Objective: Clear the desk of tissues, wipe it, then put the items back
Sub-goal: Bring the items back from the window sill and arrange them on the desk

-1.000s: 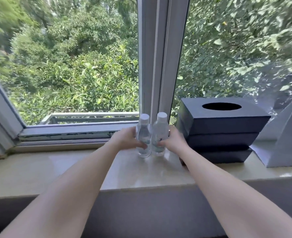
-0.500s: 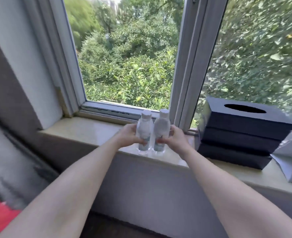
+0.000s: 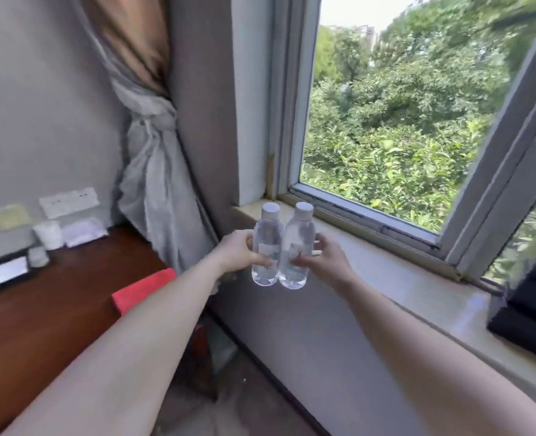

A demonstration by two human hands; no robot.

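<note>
The left grip (image 3: 238, 251) holds one water bottle (image 3: 265, 247) and the right grip (image 3: 326, 262) holds the other bottle (image 3: 296, 247), side by side in the air near the window sill (image 3: 417, 287), so I think putting things back on the brown bench (image 3: 40, 309) is only part done.

Single head-worn wide-angle view, forward and down, near the windowsill (image 3: 402, 278) and desk (image 3: 40, 325).

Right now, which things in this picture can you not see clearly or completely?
Head view only:
Labels of left bottle and right bottle: blurred, partly under left hand and right hand.
Black boxes: cut off by the right edge.
Small items on the desk: motion blur.
Red object: partly behind the left forearm.
</note>
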